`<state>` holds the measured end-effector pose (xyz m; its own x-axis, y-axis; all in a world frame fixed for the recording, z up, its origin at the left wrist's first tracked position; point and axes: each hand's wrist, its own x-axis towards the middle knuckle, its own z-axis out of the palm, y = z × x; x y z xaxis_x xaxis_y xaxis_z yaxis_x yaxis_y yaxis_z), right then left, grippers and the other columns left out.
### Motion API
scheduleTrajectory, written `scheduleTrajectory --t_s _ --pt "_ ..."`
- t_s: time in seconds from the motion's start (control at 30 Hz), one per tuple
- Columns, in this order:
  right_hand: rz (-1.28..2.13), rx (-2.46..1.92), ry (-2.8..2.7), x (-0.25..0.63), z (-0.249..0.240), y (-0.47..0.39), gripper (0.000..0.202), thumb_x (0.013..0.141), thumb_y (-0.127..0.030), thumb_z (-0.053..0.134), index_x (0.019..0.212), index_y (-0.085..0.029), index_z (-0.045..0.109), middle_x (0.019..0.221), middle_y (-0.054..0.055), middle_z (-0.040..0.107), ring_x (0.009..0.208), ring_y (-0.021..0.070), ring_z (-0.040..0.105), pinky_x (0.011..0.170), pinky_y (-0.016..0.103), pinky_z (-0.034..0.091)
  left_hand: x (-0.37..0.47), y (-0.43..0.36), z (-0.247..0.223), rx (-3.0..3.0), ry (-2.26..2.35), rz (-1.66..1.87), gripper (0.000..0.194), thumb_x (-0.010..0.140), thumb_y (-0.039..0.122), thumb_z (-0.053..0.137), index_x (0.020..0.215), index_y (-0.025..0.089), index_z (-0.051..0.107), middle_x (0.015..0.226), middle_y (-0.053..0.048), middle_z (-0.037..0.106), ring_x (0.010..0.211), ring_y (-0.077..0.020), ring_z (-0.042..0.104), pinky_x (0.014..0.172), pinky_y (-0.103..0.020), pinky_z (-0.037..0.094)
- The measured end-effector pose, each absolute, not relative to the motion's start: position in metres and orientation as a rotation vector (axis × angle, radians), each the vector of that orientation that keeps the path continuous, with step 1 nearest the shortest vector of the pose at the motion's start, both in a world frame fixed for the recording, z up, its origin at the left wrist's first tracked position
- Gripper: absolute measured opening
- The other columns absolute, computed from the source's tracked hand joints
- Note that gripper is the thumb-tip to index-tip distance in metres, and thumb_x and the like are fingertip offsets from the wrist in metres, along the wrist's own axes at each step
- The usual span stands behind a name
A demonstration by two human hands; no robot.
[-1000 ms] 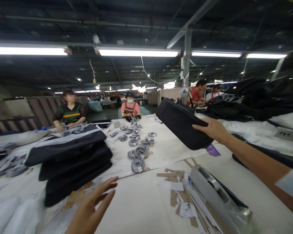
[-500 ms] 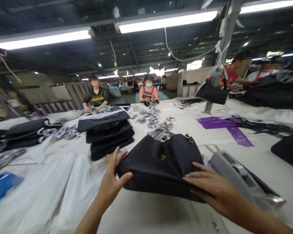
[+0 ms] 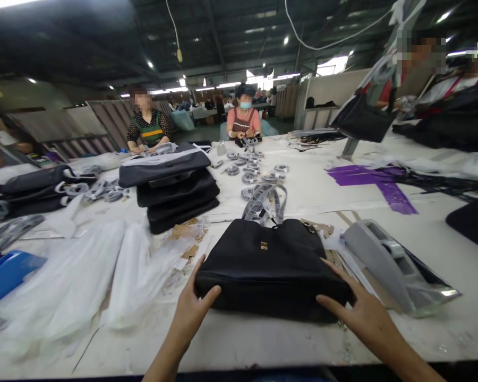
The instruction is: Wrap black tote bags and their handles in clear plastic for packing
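A black handbag (image 3: 263, 265) with a small gold clasp lies on the white table, its base facing me. Wrapped grey handles (image 3: 266, 201) stick up behind its far edge. My left hand (image 3: 193, 302) grips the bag's left end, thumb on the near side and fingers partly hidden behind it. At the right end my right hand (image 3: 356, 297) holds the bag the same way, thumb in front and fingers over the top.
Stacked black bags (image 3: 175, 185) stand at the back left, near white plastic wraps (image 3: 75, 270). A grey tape dispenser (image 3: 390, 265) sits at the right, purple strips (image 3: 354, 175) beyond it. Wrapped coils (image 3: 250, 170) lie mid-table. Two people sit opposite; others are at the right.
The bag has levelled out, its near base now facing me squarely. My right hand has moved from the bag's front face to its right end. The view has tilted down.
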<state>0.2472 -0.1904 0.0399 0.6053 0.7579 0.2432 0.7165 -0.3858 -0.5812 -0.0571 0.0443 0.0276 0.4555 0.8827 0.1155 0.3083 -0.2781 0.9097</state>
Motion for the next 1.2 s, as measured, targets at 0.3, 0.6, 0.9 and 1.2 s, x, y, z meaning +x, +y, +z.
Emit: scheduleTrajectory --t_s 0.3,0.6,0.9,1.2 --pt "0.186 -2.075 -0.899 0.23 0.018 -0.211 0.055 0.07 -0.059 0.072 0.114 -0.025 0.069 0.103 0.006 0.077 0.092 0.0305 0.074 0.077 0.036 0.063 -0.083 0.031 0.014 1.929 1.048 0.729 0.085 0.071 0.06 0.071 0.144 0.023 0.048 0.146 -0.011 0.051 0.141 -0.0346 0.038 0.119 -0.053 0.023" --pt "-0.014 -2.006 -1.297 0.235 0.037 -0.215 0.064 0.079 -0.051 0.071 0.137 -0.031 0.052 0.131 0.006 0.064 0.116 0.0283 0.064 0.095 0.037 0.056 -0.072 0.069 0.072 1.96 1.105 0.421 0.062 0.094 0.062 0.037 0.149 0.035 0.038 0.157 -0.001 0.037 0.145 -0.0306 0.032 0.114 -0.052 0.035" --pt "-0.094 -1.921 -1.341 0.227 0.042 -0.217 0.062 0.081 -0.047 0.071 0.139 -0.038 0.053 0.122 0.005 0.067 0.107 0.0267 0.067 0.091 0.035 0.059 0.088 0.097 0.135 2.495 0.269 0.076 0.046 0.09 0.043 0.055 0.132 0.025 0.062 0.132 -0.003 0.065 0.12 -0.0264 0.061 0.105 -0.035 0.044" --pt "-0.187 -1.85 -1.33 0.224 0.028 -0.223 0.062 0.078 -0.047 0.076 0.136 -0.034 0.058 0.116 0.007 0.068 0.102 0.0261 0.069 0.085 0.032 0.061 0.25 0.091 0.054 2.396 0.127 -0.142 0.056 0.076 0.049 0.072 0.123 0.019 0.068 0.122 -0.01 0.07 0.113 -0.0306 0.063 0.1 -0.036 0.045"
